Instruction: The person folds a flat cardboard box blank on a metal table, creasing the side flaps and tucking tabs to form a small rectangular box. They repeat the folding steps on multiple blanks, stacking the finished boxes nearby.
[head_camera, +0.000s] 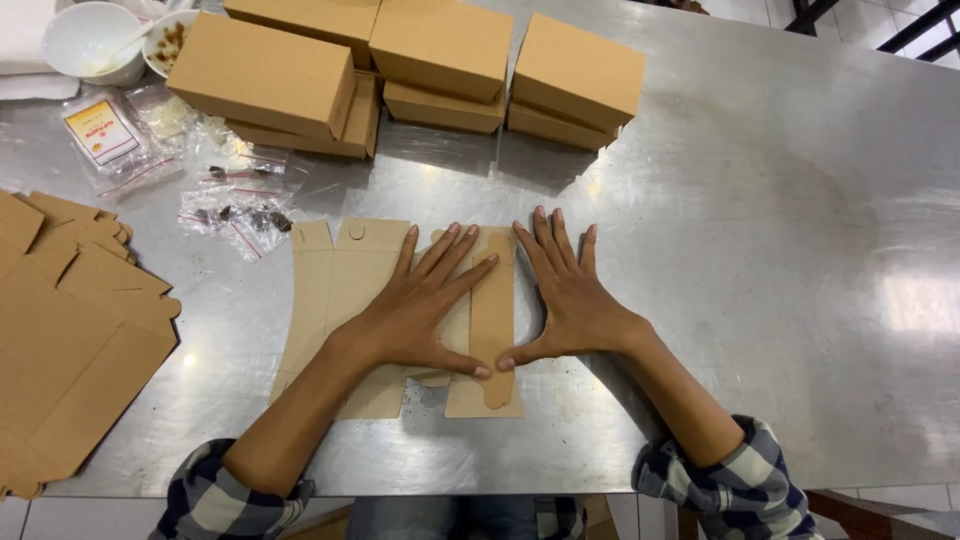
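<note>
1. Left hand (415, 315): flat, fingers spread, palm down on the unfolded cardboard box blank (400, 320) at centre of frame; grips nothing.
2. Right hand (565, 295): also flat w/ fingers apart, pressing the blank's right edge; thumb tip nearly meets the left thumb over a narrow folded strip (492, 320) of the blank.
3. Blank lies flat on the steel surface (780, 250), near its bottom edge (tabs stick out at top & bottom).
4. Top centre of frame: closed brown boxes (420, 60) stacked in three piles, well apart from the hands.
5. Left edge of frame: stack of flat cardboard blanks (70, 340), partly hanging past the surface edge.
6. Upper left: small clear zip bags (210, 170) w/ bits inside, one w/ an orange-framed label; contents too small to tell.
7. Top left corner: white bowl (85, 40) w/ a spoon, second bowl just beside it.
8. Both forearms bare, plaid sleeves (730, 480) pushed up at bottom of frame.
</note>
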